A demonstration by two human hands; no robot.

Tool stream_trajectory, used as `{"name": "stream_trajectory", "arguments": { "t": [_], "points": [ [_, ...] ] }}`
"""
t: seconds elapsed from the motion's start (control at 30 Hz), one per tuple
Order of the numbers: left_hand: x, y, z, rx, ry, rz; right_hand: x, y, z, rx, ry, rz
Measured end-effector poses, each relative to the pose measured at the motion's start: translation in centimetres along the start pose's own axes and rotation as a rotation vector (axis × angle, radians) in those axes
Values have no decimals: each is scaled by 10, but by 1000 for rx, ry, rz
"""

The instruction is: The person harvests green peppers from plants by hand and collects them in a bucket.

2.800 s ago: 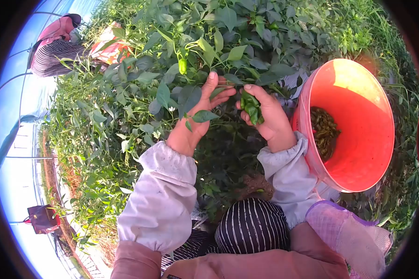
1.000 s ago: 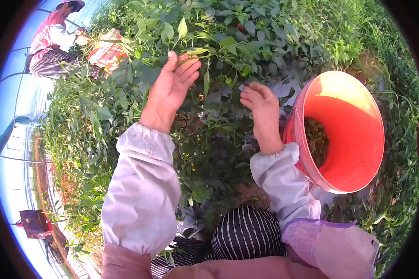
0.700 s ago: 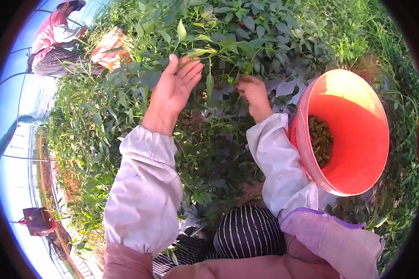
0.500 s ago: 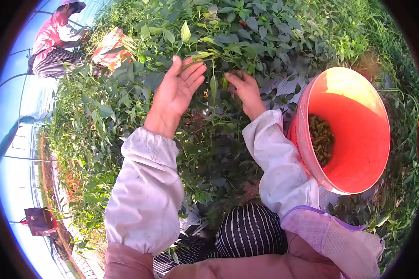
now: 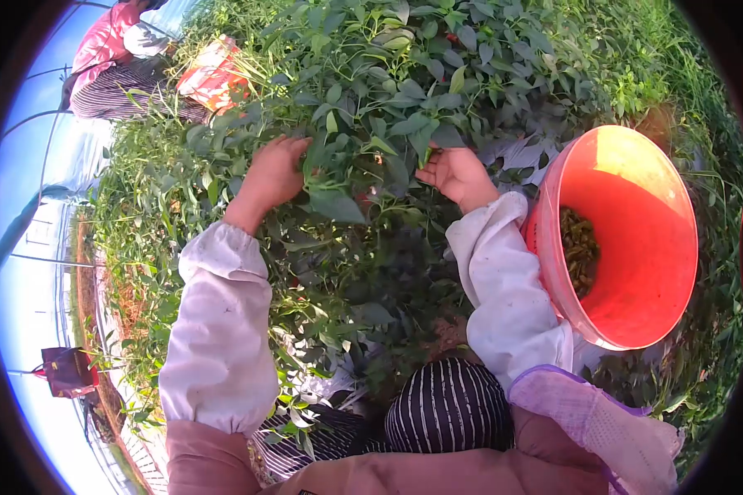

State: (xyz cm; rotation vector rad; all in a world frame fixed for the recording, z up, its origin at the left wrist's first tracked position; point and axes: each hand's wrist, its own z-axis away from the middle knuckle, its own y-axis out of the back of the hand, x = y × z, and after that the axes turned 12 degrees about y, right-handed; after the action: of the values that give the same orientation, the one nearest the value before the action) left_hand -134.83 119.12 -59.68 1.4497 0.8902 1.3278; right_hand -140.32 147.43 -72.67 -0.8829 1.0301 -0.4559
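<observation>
My left hand (image 5: 271,173) is in among the leaves of a pepper plant (image 5: 334,202). Its fingers curl in toward the foliage, and leaves cover the fingertips, so what they grip is hidden. Across the same plant, my right hand (image 5: 456,175) is turned partly palm up, with bent fingers and thumb closed at a slim green pepper (image 5: 425,157) that hangs under the leaves. White sleeve covers reach up both forearms. By my right forearm a red bucket (image 5: 636,272) leans tilted, its mouth toward me, with a heap of small green peppers (image 5: 578,252) inside.
Dense pepper plants spread ahead and to both sides. At the upper left a person in a pink top (image 5: 103,45) crouches by a red and white bag (image 5: 215,76). A dark red bag (image 5: 68,371) is at the far left. My striped knee (image 5: 447,408) is below.
My left hand has turned from open palm up to back up and moved left and down into the leaves. My right hand has shifted right and slightly down, rolling its palm upward.
</observation>
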Motion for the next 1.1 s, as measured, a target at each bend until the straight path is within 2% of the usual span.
{"name": "stream_trajectory", "arguments": {
  "t": [0.07, 0.1, 0.17, 0.2, 0.27, 0.3, 0.33, 0.43, 0.47, 0.5, 0.53, 0.6, 0.63, 0.7, 0.83, 1.0, 1.1],
  "points": [
    [6, 10, 43, 80, 210, -422, -6, -1, -3, 52, 35, -84],
    [16, 15, 59, 82, 222, -424, -12, 0, -6, 110, 73, -162],
    [38, 22, 89, -174, 626, -433, -23, -9, -10, 204, 161, -251],
    [32, 13, 109, -104, 522, -477, -22, -1, -17, 193, 150, -246],
    [34, -2, 149, 10, 355, -515, -17, 22, -36, 143, 278, -230],
    [43, -9, 164, 54, 292, -511, -24, -18, -5, 279, 211, -300],
    [43, -20, 180, 194, 176, -409, -17, -3, -9, 266, 214, -146],
    [65, -41, 202, 54, 303, -346, 0, -2, 11, 168, 118, -16],
    [70, -53, 209, -26, 357, -357, 10, -1, 15, 114, 51, 161],
    [73, -66, 214, -15, 373, -348, 20, 1, 13, 62, -14, 337],
    [74, -78, 217, 29, 332, -369, 33, 4, 3, 50, -17, 351],
    [78, -85, 220, 83, 296, -380, 57, 7, -15, -128, 112, 888],
    [80, -83, 220, 81, 299, -367, 65, 2, -23, -190, 173, 1044],
    [84, -71, 219, 65, 330, -318, 83, -14, -38, -259, 213, 1063],
    [82, -58, 218, -31, 474, -144, 98, -50, -68, -283, 218, 835],
    [82, -50, 220, 108, 373, -105, 118, -87, -111, -294, 187, 442],
    [77, -48, 224, 160, 356, 20, 133, -101, -132, -310, 157, 216]
  ]
}}
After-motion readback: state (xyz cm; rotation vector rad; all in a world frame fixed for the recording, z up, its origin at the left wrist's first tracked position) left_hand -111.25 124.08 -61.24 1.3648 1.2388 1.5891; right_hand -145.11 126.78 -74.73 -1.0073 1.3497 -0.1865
